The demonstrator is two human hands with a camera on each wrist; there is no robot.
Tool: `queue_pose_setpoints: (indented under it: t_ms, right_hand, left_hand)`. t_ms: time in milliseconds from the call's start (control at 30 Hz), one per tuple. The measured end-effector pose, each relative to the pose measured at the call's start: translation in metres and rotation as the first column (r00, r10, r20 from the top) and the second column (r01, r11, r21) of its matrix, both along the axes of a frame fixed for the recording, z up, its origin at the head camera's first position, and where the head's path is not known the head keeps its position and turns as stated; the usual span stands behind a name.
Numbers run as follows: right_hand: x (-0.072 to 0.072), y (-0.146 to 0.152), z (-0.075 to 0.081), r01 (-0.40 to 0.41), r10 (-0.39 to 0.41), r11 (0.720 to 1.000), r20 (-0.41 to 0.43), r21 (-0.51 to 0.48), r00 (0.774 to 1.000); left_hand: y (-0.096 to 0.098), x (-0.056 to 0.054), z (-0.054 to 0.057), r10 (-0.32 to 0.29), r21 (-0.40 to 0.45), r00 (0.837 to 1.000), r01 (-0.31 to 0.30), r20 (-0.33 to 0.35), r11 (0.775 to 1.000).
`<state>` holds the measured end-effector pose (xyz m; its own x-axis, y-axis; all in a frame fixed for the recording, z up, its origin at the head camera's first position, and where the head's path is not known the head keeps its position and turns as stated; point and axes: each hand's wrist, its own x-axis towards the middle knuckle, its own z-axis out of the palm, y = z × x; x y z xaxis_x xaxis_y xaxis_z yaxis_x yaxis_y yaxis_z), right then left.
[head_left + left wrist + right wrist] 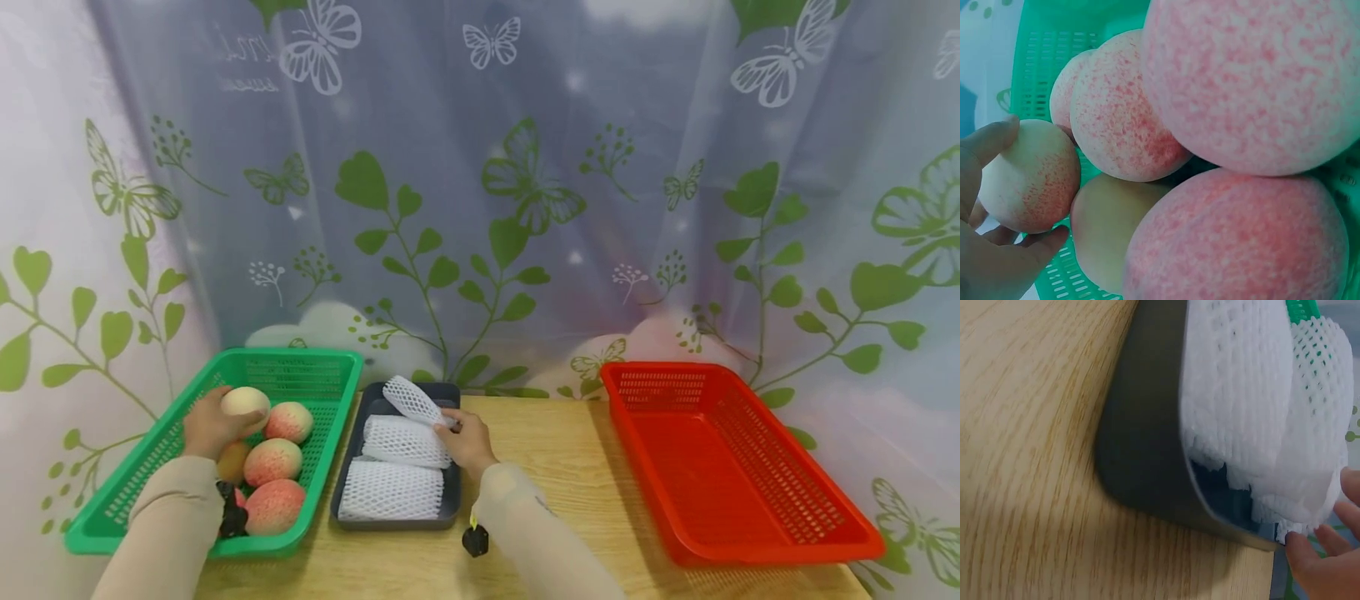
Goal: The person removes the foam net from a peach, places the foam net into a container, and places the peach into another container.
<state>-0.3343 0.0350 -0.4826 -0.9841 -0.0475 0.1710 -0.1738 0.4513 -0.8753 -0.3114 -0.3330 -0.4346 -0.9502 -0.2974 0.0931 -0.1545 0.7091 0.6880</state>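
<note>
In the head view my left hand (206,425) grips a pale peach (246,402) at the far left of the peaches in a green basket (348,396). The left wrist view shows thumb and fingers around this peach (1032,178), which has a red-speckled side. Several other peaches (273,462) lie beside and nearer than it. My right hand (468,442) pinches one end of a white foam fruit net (411,400), its other end raised over the back of a dark grey tray (397,525). More foam nets (393,490) lie flat in that tray.
A red plastic basket (720,467) stands on the right of the wooden table (551,433), with nothing seen inside. Behind the table hangs a curtain (465,208) printed with leaves and butterflies. The grey tray stands close to the green basket's right side.
</note>
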Motion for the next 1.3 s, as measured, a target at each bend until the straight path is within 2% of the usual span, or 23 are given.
queue_pose_setpoints:
  t_ms: [133, 267, 367, 433, 600, 733, 1000, 1200, 1300]
  right_hand:
    - [0.001, 0.002, 0.0, -0.051, 0.051, 0.998, -0.013, 0.021, 0.999]
    - [0.001, 0.004, -0.001, -0.113, 0.112, 0.993, 0.032, 0.033, 0.993]
    - [0.004, 0.004, 0.0, -0.143, 0.14, 0.989, 0.077, 0.033, 0.987]
    - [0.006, 0.004, 0.001, -0.156, 0.153, 0.987, 0.079, 0.029, 0.985]
    - [0.009, 0.005, 0.004, -0.161, 0.159, 0.987, 0.067, 0.027, 0.985]
    - [0.01, 0.006, 0.002, -0.167, 0.166, 0.986, 0.085, 0.013, 0.983]
    - [0.007, 0.007, -0.002, -0.18, 0.181, 0.984, 0.078, -0.018, 0.98]
    - [0.01, 0.008, 0.0, -0.19, 0.192, 0.981, 0.099, -0.031, 0.976]
    - [0.009, 0.008, -0.003, -0.184, 0.186, 0.983, 0.098, -0.023, 0.978]
  left_hand:
    - [-0.001, -0.001, 0.001, -0.036, -0.027, 0.999, 0.037, 0.007, 0.999]
    - [-0.002, -0.001, 0.003, -0.047, -0.063, 0.999, 0.048, 0.007, 0.997]
    - [-0.002, -0.001, 0.003, -0.047, -0.063, 0.999, 0.048, 0.016, 0.997]
    - [-0.002, -0.001, 0.002, -0.045, -0.063, 0.999, 0.046, 0.019, 0.997]
    - [-0.005, -0.003, -0.004, 0.001, -0.114, 0.999, -0.005, -0.033, 0.993]
    - [-0.009, -0.004, -0.012, 0.029, -0.112, 0.998, -0.035, -0.057, 0.993]
    - [-0.017, -0.009, -0.019, 0.023, -0.046, 0.999, -0.022, 0.031, 0.999]
    - [-0.019, -0.007, -0.02, 0.03, -0.064, 0.998, -0.027, 0.05, 0.998]
    - [-0.021, -0.007, -0.023, 0.026, -0.101, 0.998, -0.021, 0.052, 0.995]
